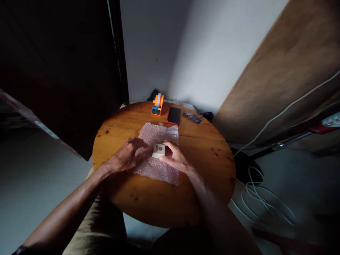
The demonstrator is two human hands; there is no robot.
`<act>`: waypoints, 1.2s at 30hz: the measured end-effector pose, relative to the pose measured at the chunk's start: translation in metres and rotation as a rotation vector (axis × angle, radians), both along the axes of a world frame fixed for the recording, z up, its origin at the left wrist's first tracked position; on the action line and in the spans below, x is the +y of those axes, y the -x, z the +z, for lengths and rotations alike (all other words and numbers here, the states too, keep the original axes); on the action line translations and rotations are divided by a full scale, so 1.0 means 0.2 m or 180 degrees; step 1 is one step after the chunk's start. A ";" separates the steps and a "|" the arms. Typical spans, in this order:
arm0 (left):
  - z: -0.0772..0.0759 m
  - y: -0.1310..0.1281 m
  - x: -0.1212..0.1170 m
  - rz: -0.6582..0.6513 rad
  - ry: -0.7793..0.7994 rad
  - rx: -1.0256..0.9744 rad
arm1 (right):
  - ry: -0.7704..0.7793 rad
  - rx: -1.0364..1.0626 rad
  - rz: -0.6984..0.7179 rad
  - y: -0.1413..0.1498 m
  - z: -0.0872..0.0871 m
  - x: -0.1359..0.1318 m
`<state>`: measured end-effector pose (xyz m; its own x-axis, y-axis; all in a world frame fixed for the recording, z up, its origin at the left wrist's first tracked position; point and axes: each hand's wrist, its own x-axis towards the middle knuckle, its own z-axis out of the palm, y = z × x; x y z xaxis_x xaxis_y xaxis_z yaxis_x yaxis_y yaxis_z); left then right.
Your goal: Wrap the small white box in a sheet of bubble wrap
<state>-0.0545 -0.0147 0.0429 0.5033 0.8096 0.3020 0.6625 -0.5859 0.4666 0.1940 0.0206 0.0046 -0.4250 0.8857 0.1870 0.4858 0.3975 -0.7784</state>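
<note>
A dim room with a pale wall [156, 42] behind has a round wooden table [209, 170] in it, its far edge close to that wall. At the far left, beyond the table's left edge, a dark panel [61, 71] rises in shadow.

From the left, the left hand [131, 154] reaches over the table's left half, above the left side of a sheet of bubble wrap [164, 171]. It is slightly blurred, with loosely bent, unclosed fingers and nothing visible in its grasp; whether it touches the sheet I cannot tell. An orange and blue tape dispenser [157, 105] stands upright near the table's far edge.

Next, around the middle of the table, a small white box [158, 149] with red print lies on the bubble wrap. The right hand [176, 158] grips it from the right, thumb at the near side and a finger at the far corner.

Beyond the sheet, toward the far edge, lies a dark-screened phone [174, 115] with a red rim; right of it is a pixelated item [192, 116], then a dark purple object [208, 115] at the far right edge.

Past the table's right edge, a white cable [253, 193] loops on the floor below a brown board [281, 67].
</note>
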 end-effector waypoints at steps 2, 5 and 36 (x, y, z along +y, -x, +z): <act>0.00 -0.02 -0.09 -0.0432 -0.0189 0.0364 | 0.0055 0.0044 0.0022 0.01 0.01 0.00; -0.06 -0.07 -0.20 -0.0302 -0.0458 0.0784 | -0.0042 0.0119 0.0054 0.01 0.00 0.00; -0.04 -0.14 -0.19 -0.0078 -0.0844 0.0245 | 0.0088 0.0231 0.0007 0.01 0.02 -0.01</act>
<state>-0.0267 -0.0519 0.0345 0.5515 0.6947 0.4618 0.6742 -0.6972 0.2437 0.1917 0.0184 0.0078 -0.4131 0.8901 0.1927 0.4270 0.3762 -0.8223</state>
